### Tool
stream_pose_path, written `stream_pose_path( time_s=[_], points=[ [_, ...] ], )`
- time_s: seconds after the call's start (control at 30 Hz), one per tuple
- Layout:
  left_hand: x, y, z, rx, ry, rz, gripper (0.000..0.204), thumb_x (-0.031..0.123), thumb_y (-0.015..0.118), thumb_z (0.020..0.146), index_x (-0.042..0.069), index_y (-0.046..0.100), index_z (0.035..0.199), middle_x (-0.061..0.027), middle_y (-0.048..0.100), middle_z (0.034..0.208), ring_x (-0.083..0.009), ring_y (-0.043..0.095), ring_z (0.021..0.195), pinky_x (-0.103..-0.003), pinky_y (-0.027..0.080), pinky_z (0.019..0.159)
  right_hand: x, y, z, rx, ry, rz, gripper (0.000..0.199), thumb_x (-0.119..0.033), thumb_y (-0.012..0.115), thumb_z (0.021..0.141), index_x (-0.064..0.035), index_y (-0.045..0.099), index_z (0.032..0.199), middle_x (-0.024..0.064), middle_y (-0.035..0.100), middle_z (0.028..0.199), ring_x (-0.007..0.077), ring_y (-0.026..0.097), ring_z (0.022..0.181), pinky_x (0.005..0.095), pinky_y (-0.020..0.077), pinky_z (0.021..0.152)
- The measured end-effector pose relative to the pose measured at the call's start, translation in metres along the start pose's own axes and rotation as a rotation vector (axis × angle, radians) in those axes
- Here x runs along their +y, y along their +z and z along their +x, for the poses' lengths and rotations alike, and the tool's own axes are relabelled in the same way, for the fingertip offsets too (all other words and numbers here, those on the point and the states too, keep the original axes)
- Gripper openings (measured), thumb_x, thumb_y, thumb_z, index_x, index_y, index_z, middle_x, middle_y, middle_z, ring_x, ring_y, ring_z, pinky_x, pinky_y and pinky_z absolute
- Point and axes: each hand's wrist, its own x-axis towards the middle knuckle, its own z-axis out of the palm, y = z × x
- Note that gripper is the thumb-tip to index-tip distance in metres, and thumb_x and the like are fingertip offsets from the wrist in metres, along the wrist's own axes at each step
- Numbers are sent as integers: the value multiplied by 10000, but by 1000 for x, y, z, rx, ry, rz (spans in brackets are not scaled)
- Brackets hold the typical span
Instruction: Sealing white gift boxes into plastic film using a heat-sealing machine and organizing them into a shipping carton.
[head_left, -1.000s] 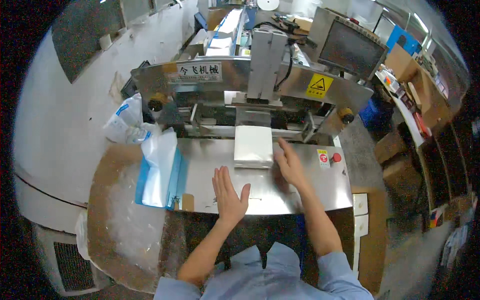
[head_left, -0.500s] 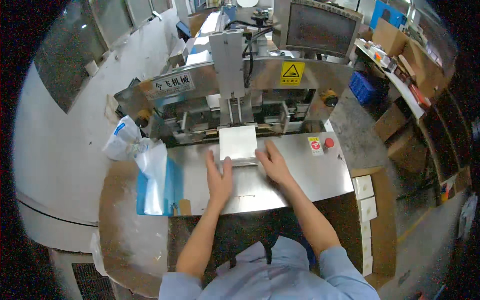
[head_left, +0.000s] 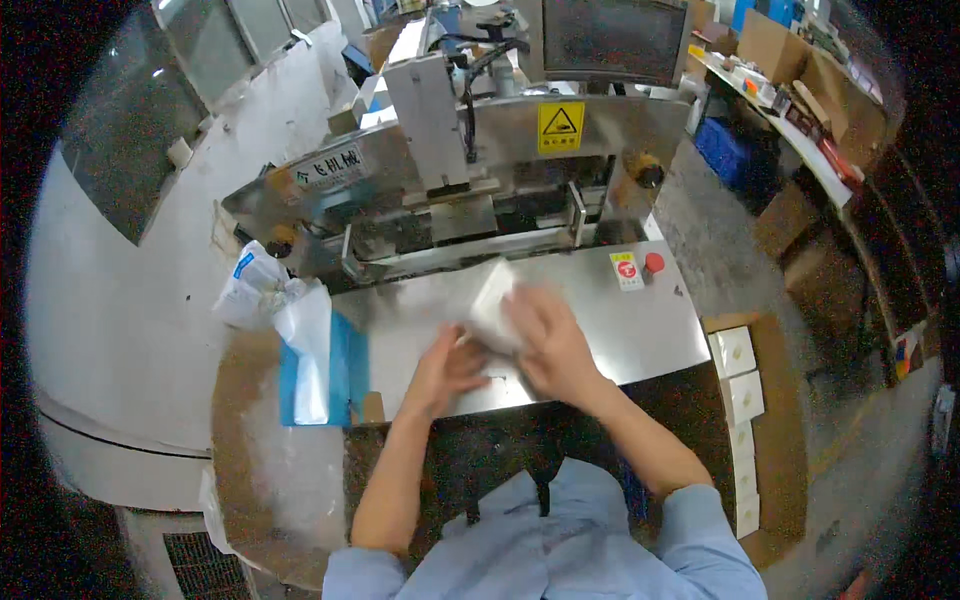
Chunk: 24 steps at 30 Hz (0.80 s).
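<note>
Fingers of the person's R hand [head_left: 560,345], head view, are closed round the far-right side of a small white squarish box [head_left: 492,303], blurred & tilted, held btwn both hands just above a shiny flat metal worktop [head_left: 630,325]. L hand [head_left: 437,378] is at the box's lower left, fingers half bent & blurry; can't tell if they grip it or only sit v. close.

Beyond the box: a tall grey metal column [head_left: 425,120] on the machine frame, w/ a yellow triangle warning sign [head_left: 561,127] to its right & a dark-screened monitor [head_left: 613,40] behind. Worktop's R end has a round red push-button [head_left: 654,262]; its L end, a blue plastic bin [head_left: 345,350] w/ whitish see-through plastic film [head_left: 312,345] draped in it. Far R, nr the worktop: white square boxes [head_left: 745,397] in a row inside a brown cardboard carton [head_left: 785,440].
</note>
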Motion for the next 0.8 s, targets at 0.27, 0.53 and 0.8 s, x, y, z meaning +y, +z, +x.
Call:
stream_pose_path(
  time_s=[0.27, 0.53, 0.8],
  points=[
    [-4, 33, 2, -159, 85, 54, 542, 251, 645, 889, 22, 446, 1339, -119, 606, 1225, -243, 611, 1107, -416, 528, 911, -14, -10, -77, 66, 73, 268, 679, -101, 767, 756, -56, 473, 1366, 222, 475, 1387, 433, 464, 1280, 505, 388, 1076],
    [-34, 101, 22, -435, 123, 274, 682, 151, 702, 881, -12, 345, 1439, -158, 617, 1227, -223, 626, 1070, -363, 519, 904, 41, -43, -136, 280, 1114, 1704, 689, -414, 577, 939, -47, 332, 1468, 165, 517, 1380, 326, 567, 1205, 520, 506, 951],
    [39, -10, 147, 175, 568, 1852, 542, 434, 534, 932, -15, 605, 1228, -294, 575, 1257, -423, 564, 1150, -435, 451, 991, 65, -170, -248, 974, 1146, 1112, 551, -315, 654, 917, 13, 484, 1325, 130, 614, 1240, 250, 607, 1130, 429, 511, 940]
  ],
)
